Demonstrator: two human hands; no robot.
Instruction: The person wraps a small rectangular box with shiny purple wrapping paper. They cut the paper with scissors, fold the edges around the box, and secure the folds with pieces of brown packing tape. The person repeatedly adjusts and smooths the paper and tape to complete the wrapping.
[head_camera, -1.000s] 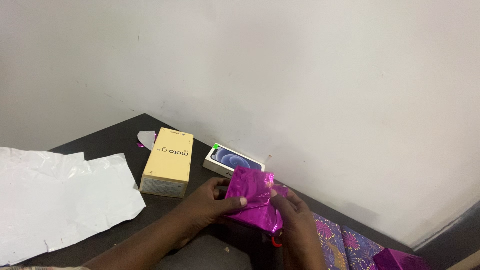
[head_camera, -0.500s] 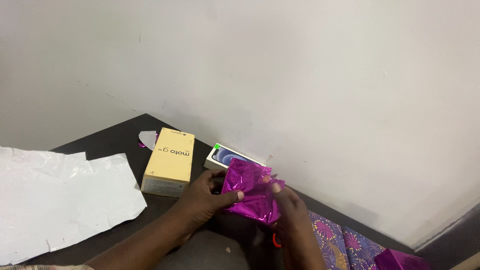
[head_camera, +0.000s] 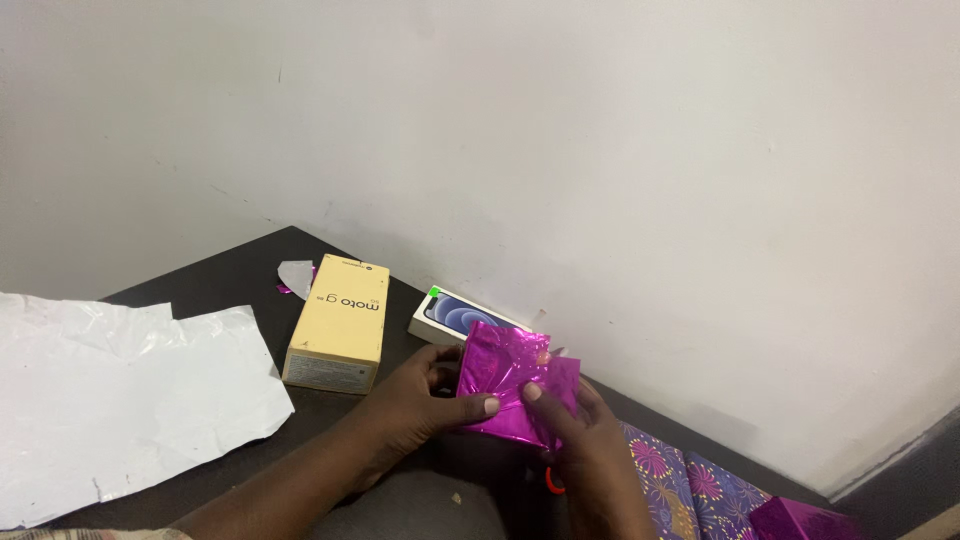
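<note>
My left hand (head_camera: 420, 400) and my right hand (head_camera: 580, 440) both grip the parcel (head_camera: 512, 385), my thumbs pressing its shiny, crinkled magenta foil. Just behind the parcel lies a white box (head_camera: 445, 315). Left of it lies a yellow box (head_camera: 337, 325), then a creased white sheet (head_camera: 120, 400).

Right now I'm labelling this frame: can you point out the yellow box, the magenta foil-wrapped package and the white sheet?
yellow box (head_camera: 338, 318), head view, middle of its top face.
magenta foil-wrapped package (head_camera: 505, 372), head view, front foil face between the thumbs.
white sheet (head_camera: 120, 400), head view, its crumpled middle.
</note>
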